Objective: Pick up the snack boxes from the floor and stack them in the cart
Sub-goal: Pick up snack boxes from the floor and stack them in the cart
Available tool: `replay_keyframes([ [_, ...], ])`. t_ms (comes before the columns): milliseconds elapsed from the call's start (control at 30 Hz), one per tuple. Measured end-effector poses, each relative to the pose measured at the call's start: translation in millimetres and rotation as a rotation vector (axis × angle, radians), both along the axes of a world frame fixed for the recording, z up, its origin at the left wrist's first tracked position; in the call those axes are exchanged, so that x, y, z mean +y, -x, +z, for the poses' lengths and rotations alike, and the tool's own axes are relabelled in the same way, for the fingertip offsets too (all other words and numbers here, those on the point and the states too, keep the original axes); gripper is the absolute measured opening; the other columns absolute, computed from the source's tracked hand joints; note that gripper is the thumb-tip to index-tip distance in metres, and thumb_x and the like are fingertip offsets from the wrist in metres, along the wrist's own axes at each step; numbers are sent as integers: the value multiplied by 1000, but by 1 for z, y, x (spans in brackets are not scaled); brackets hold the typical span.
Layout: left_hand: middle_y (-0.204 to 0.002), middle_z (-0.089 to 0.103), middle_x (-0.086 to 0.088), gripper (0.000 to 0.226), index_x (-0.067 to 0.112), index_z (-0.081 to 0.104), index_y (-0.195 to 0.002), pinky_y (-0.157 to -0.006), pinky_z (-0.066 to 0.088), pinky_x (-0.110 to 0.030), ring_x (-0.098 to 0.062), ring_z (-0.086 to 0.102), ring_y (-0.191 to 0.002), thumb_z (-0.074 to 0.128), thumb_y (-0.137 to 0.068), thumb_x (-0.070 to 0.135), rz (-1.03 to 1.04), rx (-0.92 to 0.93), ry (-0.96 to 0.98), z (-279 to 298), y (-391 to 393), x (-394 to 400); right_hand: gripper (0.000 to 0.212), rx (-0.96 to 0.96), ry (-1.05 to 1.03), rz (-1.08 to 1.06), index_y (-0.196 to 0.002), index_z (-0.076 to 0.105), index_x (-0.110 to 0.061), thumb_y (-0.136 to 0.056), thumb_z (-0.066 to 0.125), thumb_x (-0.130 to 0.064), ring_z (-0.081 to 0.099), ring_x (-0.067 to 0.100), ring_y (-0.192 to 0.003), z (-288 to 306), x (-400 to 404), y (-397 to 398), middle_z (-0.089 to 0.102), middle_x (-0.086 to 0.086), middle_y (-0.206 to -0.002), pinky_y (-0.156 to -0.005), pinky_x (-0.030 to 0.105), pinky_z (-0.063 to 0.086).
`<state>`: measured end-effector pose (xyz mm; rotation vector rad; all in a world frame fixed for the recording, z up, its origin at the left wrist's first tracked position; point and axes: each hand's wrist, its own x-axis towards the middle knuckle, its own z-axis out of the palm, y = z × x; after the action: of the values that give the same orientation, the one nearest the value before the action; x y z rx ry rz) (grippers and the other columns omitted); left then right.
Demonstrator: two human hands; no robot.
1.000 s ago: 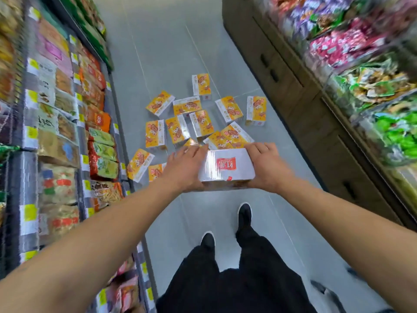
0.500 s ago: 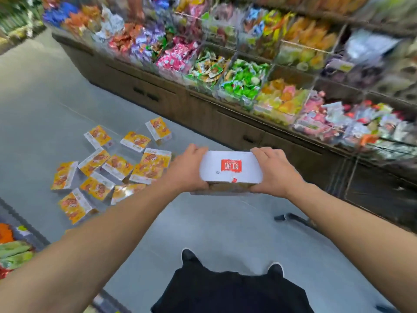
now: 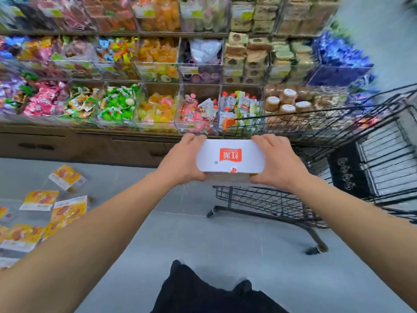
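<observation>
I hold a stack of snack boxes (image 3: 230, 158) at chest height between both hands; its top face is white with a red logo. My left hand (image 3: 182, 162) grips the left end and my right hand (image 3: 276, 164) grips the right end. The black wire cart (image 3: 338, 132) stands just beyond and to the right of the stack, its near rim behind my right hand. Several yellow-orange snack boxes (image 3: 67, 208) lie scattered on the grey floor at the lower left.
A candy display (image 3: 158, 86) with clear bins and brown drawers below runs across the back. The cart's lower rack (image 3: 259, 199) and wheels sit on the floor under the stack. My dark trousers and shoes (image 3: 209, 290) show at the bottom.
My view has swung right from the boxes on the floor toward the cart. The held stack stayed between both hands and now sits in front of the cart's rim.
</observation>
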<state>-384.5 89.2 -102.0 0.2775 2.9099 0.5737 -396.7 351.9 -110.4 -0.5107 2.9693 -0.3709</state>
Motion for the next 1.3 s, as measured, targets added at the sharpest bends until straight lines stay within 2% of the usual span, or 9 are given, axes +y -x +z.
replay_keyframes([
  [300,-136,34,2,102,26,30,-141,-91,50,-52,-27,42,-124,84,-56,48,-245,47,-21,-35,114,142,110,132,-190,-139,-148,25,-18,-62,68,-73,39,27,-124,-31,139,46,45,4,-135,-110,45,30],
  [467,-145,28,3,98,28,28,-145,-91,50,-55,-27,33,-132,82,-64,43,-402,-38,-9,-63,188,206,114,-44,-258,-203,-151,11,-26,-61,65,-72,37,23,-134,-59,182,87,40,-2,-142,-118,56,14],
  [533,-146,24,6,97,33,26,-145,-88,51,-54,-25,28,-135,81,-66,33,-455,-64,30,-78,209,227,114,-126,-229,-210,-149,13,-25,-59,69,-67,47,25,-125,-73,196,100,45,-1,-137,-115,49,27],
  [633,-153,16,5,98,34,25,-146,-99,46,-54,-28,26,-139,81,-66,31,-500,-144,9,-106,234,252,99,-227,-99,-300,-136,26,-25,-58,74,-64,55,23,-103,-97,210,110,53,-3,-118,-83,35,47],
  [767,-154,22,1,94,24,28,-149,-110,37,-44,-25,26,-140,79,-70,28,-271,-266,-195,-150,256,289,86,-294,61,-543,-116,38,-28,-56,56,-86,57,19,-89,-127,224,122,54,-8,-102,-70,37,52],
  [900,-112,55,3,56,15,51,-127,-79,44,-31,-17,54,-105,74,-76,20,167,-521,-502,-181,275,336,86,-394,155,-728,-118,36,-27,-52,63,-75,57,21,-92,-167,244,138,53,-4,-103,-73,39,53],
  [1033,-113,60,4,47,31,45,-120,-78,58,-47,-19,62,-101,70,-81,23,392,-779,-715,-230,290,381,81,-381,149,-823,-111,39,-29,-57,63,-84,58,20,-81,-215,266,157,55,-6,-94,-67,40,54],
  [1200,-109,65,9,58,48,47,-104,-83,57,-52,-21,66,-101,76,-55,35,432,-803,-723,-294,309,422,99,-427,123,-810,-133,25,-24,-59,73,-68,58,28,-94,-266,294,172,50,2,-109,-74,43,55],
  [1300,-108,66,7,56,35,52,-112,-82,58,-52,-22,68,-99,75,-61,25,411,-809,-705,-321,325,441,105,-480,99,-784,-143,7,-33,-66,75,-59,52,31,-108,-292,311,179,46,6,-122,-79,47,53],
])
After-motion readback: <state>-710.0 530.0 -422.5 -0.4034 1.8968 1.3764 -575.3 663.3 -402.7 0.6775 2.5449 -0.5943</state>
